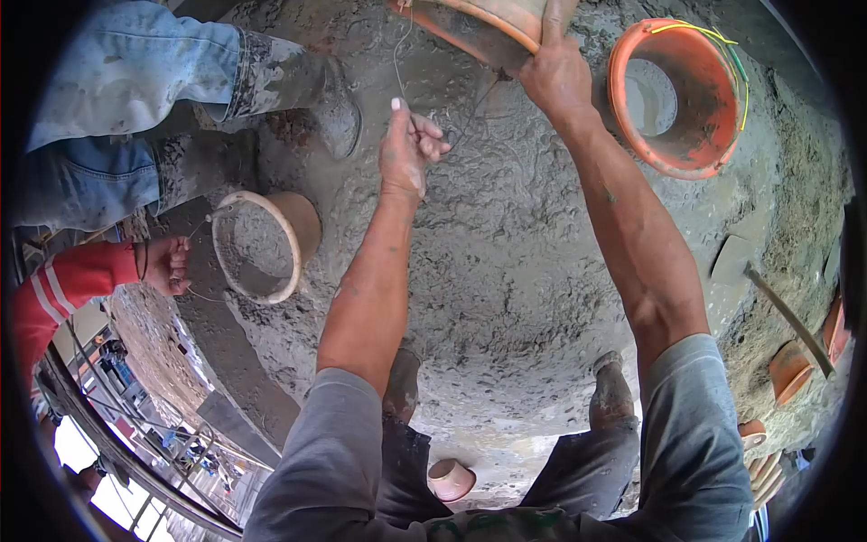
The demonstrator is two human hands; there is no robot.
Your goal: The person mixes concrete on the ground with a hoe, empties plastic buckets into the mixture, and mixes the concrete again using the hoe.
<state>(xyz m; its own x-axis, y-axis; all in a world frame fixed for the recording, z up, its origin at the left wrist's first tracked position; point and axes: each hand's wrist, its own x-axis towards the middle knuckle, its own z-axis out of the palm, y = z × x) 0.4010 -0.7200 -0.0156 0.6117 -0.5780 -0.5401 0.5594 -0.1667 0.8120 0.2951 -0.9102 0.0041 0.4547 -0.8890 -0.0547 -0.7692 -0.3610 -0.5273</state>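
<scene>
At the top of the view an orange bucket (492, 18) is tipped, its rim and inner wall partly cut off by the frame edge. My right hand (555, 77) is closed on the rim of this bucket. My left hand (408, 154) is closed around its thin wire handle, which runs up from the thumb and from the fingers towards the bucket. Wet grey cement (488, 244) covers the ground beneath both hands. To the right of my right hand, an orange-red bucket (623, 117) lies with its mouth facing me.
At left, a co-worker's red-sleeved hand (169, 266) holds the wire of a cement-filled bucket (295, 237). Another person's muddy boots (280, 81) stand nearby. A wooden-handled tool (786, 316) and small buckets (790, 370) lie right. Another bucket (450, 479) is between my legs. A railing (135, 479) curves lower left.
</scene>
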